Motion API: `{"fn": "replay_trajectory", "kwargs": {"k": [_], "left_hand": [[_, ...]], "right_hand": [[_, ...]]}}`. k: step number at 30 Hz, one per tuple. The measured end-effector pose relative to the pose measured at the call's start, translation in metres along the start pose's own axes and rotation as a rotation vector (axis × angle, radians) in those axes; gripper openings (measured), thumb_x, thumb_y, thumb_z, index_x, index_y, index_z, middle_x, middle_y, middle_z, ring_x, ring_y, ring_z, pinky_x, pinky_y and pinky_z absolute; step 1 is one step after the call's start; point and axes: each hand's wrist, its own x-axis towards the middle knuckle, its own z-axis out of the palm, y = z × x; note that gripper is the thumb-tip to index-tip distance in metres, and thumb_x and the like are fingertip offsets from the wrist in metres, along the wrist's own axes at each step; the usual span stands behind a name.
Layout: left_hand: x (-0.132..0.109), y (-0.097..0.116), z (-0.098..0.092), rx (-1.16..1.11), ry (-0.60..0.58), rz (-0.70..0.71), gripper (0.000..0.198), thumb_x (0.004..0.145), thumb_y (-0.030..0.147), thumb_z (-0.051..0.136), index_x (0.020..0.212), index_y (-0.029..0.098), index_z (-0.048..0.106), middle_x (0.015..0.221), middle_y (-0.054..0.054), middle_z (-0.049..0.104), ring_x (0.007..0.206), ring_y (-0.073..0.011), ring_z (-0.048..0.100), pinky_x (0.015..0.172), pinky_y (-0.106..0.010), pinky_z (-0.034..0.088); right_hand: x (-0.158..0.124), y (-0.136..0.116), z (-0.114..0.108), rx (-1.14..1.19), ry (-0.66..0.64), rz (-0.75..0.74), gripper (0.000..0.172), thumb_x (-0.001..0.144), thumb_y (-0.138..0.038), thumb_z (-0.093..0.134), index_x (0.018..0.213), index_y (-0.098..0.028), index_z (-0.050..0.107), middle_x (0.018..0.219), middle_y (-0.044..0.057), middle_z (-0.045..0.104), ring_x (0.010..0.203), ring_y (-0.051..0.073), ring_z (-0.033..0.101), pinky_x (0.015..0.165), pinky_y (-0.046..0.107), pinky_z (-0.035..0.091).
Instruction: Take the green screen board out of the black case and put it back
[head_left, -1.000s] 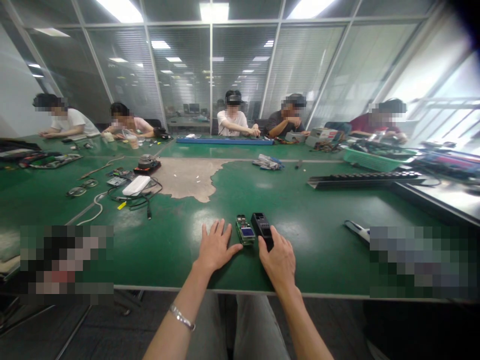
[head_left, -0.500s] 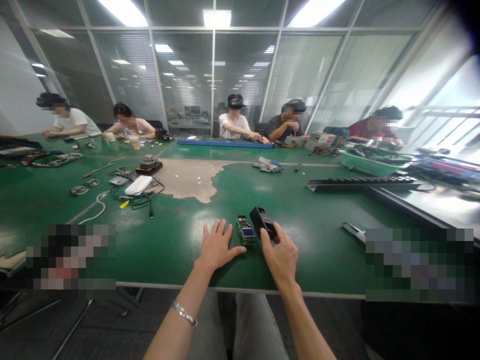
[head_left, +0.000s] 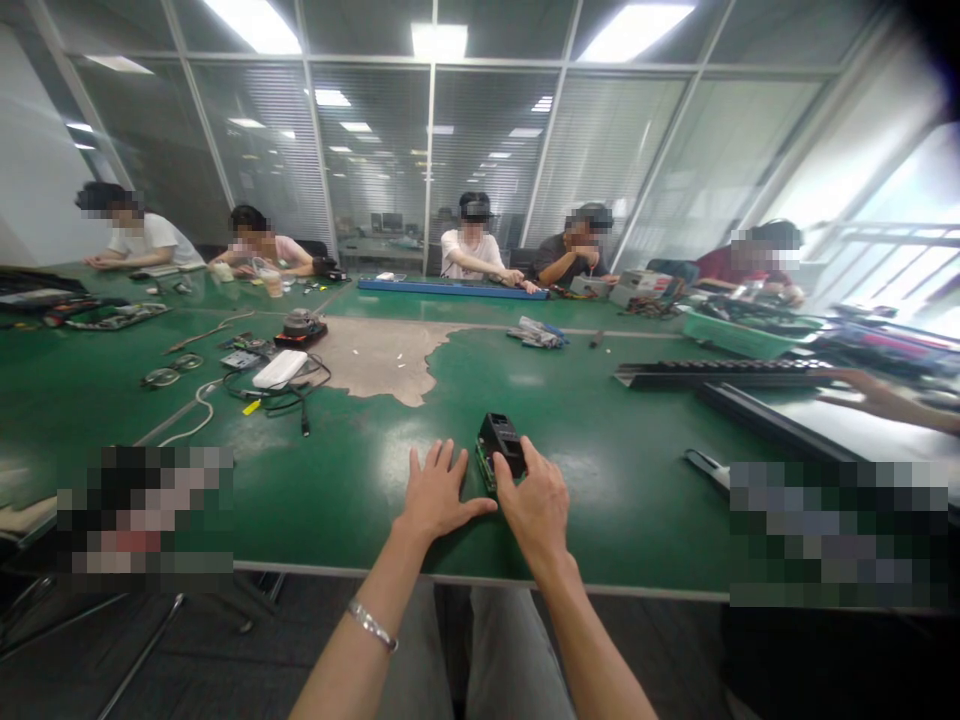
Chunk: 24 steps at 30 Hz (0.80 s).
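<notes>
My right hand [head_left: 536, 500] grips a black plastic housing [head_left: 501, 436] between thumb and fingers. The housing sits over or against a small green circuit board [head_left: 482, 464], whose left edge shows; its screen is hidden now. Whether the two are fully joined I cannot tell. My left hand [head_left: 436, 492] lies flat on the green table just left of the board, fingers spread, its thumb reaching toward the board's near end. It holds nothing.
Left of my hands lie a white box-shaped device [head_left: 280, 369] with black cables and a pair of glasses [head_left: 172, 371]. Long black rails [head_left: 765, 425] lie to the right, with another person's hand [head_left: 889, 395] over them. A green basket [head_left: 739, 332] stands farther back.
My right hand has moved left with the black housing, bringing it over the circuit board and covering its screen. My left hand stays put. Another person's hand has appeared at the right.
</notes>
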Motion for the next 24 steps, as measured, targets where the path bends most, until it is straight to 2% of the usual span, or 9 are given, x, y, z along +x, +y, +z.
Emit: {"fn": "replay_trajectory", "kwargs": {"k": [11, 17, 24], "left_hand": [[0.002, -0.002, 0.004, 0.025, -0.008, -0.004, 0.083, 0.086, 0.078, 0.033, 0.148, 0.024, 0.035, 0.158, -0.012, 0.028, 0.146, -0.035, 0.018, 0.114, -0.063, 0.008], [0.002, 0.0, 0.002, 0.051, -0.025, -0.006, 0.083, 0.085, 0.074, 0.041, 0.151, 0.024, 0.029, 0.159, -0.011, 0.026, 0.146, -0.0345, 0.018, 0.115, -0.062, 0.008], [0.003, 0.0, 0.005, 0.072, -0.016, -0.002, 0.081, 0.085, 0.072, 0.041, 0.15, 0.023, 0.032, 0.158, -0.011, 0.027, 0.145, -0.0338, 0.019, 0.115, -0.062, 0.008]], "right_hand": [[-0.01, -0.002, 0.003, -0.016, -0.06, -0.047, 0.053, 0.091, -0.043, 0.048, 0.131, -0.008, 0.054, 0.114, 0.016, 0.068, 0.103, 0.028, 0.059, 0.089, 0.039, 0.044], [-0.021, 0.003, 0.01, -0.026, -0.075, -0.049, 0.052, 0.091, -0.04, 0.048, 0.132, -0.009, 0.053, 0.114, 0.016, 0.067, 0.102, 0.028, 0.058, 0.088, 0.039, 0.044], [-0.029, 0.009, 0.014, 0.01, -0.095, -0.049, 0.054, 0.091, -0.042, 0.048, 0.134, -0.01, 0.05, 0.118, 0.015, 0.066, 0.105, 0.029, 0.057, 0.09, 0.041, 0.045]]}}
